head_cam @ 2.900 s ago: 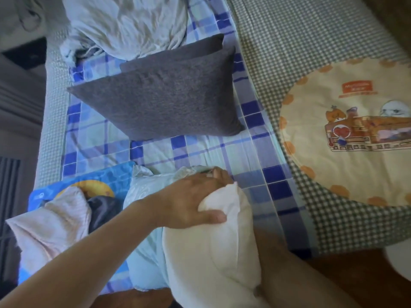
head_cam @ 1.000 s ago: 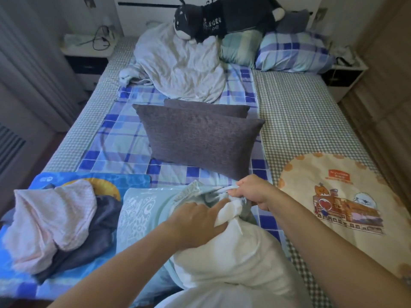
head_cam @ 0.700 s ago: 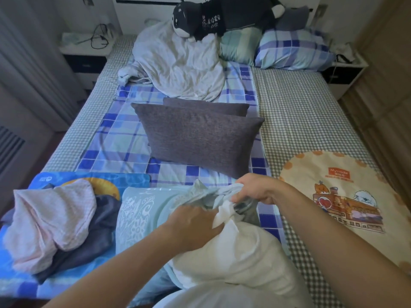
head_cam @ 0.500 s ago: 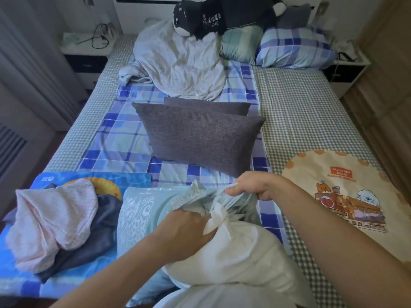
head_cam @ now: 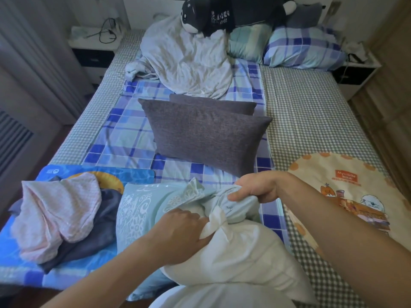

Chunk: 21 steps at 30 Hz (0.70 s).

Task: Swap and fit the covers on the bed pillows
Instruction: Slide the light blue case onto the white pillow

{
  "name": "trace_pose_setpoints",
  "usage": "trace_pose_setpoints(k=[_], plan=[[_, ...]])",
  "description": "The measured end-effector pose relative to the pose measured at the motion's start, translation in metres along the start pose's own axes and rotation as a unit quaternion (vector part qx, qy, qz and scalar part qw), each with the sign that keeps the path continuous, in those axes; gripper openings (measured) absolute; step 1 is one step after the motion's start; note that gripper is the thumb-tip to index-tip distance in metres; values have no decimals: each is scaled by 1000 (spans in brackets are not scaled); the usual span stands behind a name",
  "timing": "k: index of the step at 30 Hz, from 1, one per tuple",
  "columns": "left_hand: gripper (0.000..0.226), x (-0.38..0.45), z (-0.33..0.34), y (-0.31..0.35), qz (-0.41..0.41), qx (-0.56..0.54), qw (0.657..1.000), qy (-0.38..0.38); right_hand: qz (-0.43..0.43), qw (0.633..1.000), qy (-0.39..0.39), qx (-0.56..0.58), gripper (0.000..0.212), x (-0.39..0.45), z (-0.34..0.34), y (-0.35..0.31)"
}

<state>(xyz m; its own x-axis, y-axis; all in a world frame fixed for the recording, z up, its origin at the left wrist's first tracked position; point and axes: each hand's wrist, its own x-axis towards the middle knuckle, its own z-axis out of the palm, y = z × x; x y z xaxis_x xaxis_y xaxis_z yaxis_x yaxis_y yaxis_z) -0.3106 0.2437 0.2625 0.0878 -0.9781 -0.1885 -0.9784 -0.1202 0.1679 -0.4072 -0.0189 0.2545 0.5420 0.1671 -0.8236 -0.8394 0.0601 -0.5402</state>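
A bedroom in a home; a wide bed fills the room, laid with a green checked sheet and a blue plaid one; pillows lean at its head under a dark plush toy, beside a crumpled pale duvet; two grey cushions lie mid-bed; loose clothes are heaped at the near left corner; a white bedside table with a cable stands at the left, another at the right; pale curtains hang along the left wall.
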Motion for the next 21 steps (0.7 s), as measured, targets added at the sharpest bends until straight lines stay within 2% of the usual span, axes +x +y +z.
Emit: trace_pose_setpoints(k=[3, 5, 7, 9, 12, 15, 18, 21], plan=[[53, 1, -1, 1, 7, -8, 1000, 11, -12, 1000, -25, 0, 30, -3, -3, 2], [50, 1, 3, 1, 16, -4, 1000, 24, -56, 994, -6, 89, 33, 0, -2, 2], [47, 4, 8, 0, 35, 13, 998, 51, -109, 969, 7, 222, 41, 6, 1, 0], [51, 8, 7, 4, 31, 2, 999, 29, -150, 944, 10, 295, 44, 11, 7, -4], [55, 12, 6, 0, -7, -5, 1000, -9, -171, 948, -12, 270, 51, 11, 19, -12], [63, 9, 11, -7, -62, -11, 998, -11, -169, 954, -82, 234, 49, 5, 26, -9], [56, 3, 15, -7, -84, -20, 996, 10, -169, 938, -129, 272, 64, 6, 32, -1], [38, 0, 18, 0, -59, -13, 994, 92, -169, 936, -102, 292, 72, 10, 32, 0]])
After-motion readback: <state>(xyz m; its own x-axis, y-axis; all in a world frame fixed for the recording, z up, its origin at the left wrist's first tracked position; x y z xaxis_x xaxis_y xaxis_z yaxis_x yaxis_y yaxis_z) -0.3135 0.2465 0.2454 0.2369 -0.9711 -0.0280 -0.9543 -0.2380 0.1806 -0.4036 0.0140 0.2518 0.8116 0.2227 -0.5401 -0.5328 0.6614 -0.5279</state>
